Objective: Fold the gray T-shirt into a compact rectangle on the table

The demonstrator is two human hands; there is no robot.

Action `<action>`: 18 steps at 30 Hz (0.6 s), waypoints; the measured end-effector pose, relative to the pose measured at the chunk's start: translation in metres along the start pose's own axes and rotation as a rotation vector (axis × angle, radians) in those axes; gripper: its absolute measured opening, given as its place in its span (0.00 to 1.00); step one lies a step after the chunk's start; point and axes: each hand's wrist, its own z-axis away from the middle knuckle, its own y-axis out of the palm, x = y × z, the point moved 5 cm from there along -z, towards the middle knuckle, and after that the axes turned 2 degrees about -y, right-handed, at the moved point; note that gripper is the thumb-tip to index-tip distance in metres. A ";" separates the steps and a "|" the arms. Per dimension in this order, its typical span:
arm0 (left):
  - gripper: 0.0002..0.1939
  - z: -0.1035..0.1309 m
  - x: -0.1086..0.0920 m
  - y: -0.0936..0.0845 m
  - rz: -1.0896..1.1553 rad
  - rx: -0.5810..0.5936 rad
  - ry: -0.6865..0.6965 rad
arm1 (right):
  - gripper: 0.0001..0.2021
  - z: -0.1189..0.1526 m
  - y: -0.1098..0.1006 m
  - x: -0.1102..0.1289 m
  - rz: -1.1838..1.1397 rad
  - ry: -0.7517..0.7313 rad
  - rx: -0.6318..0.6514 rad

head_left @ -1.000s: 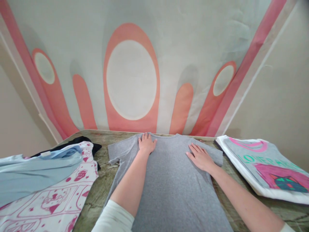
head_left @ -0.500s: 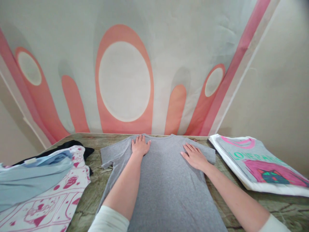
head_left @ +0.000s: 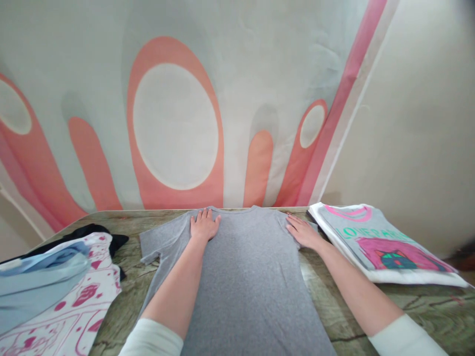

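T-shirt [head_left: 248,277], plain grey short-sleeved knit, lies spread on wood-grain table [head_left: 438,311], collar at far side. Left hand [head_left: 205,226] palm down, fingers extended, gripping nothing, on shirt's shoulder left of collar. Right hand [head_left: 302,232] likewise flat, fingers out, nothing grasped, on shirt's right shoulder/sleeve, hiding part of it. Flat contact probably keeps fabric smooth, stops sliding. Right of shirt, just beside: folded white-and-grey fabric stack [head_left: 397,252], pink neckline, green lettering, cat picture; likely limits room for that sleeve. Left of shirt, apart: loose light-blue garment [head_left: 44,282] over white magenta-printed garment [head_left: 85,296], black cloth [head_left: 118,242] underneath. Beyond shirt collar: pale-grey backdrop with coral shapes [head_left: 245,59], blocks reach past table edge.
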 end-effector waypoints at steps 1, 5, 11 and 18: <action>0.35 0.000 0.000 -0.001 -0.001 0.002 0.001 | 0.27 0.000 0.000 -0.002 0.004 0.008 0.004; 0.35 0.000 -0.001 -0.003 -0.007 -0.003 0.006 | 0.26 -0.004 0.001 -0.002 -0.010 0.020 -0.006; 0.35 -0.005 0.001 -0.001 -0.014 -0.014 0.000 | 0.25 -0.008 -0.001 0.001 -0.004 -0.001 -0.078; 0.35 -0.005 0.001 -0.002 -0.016 -0.015 0.000 | 0.25 -0.006 -0.006 0.003 -0.009 0.000 -0.095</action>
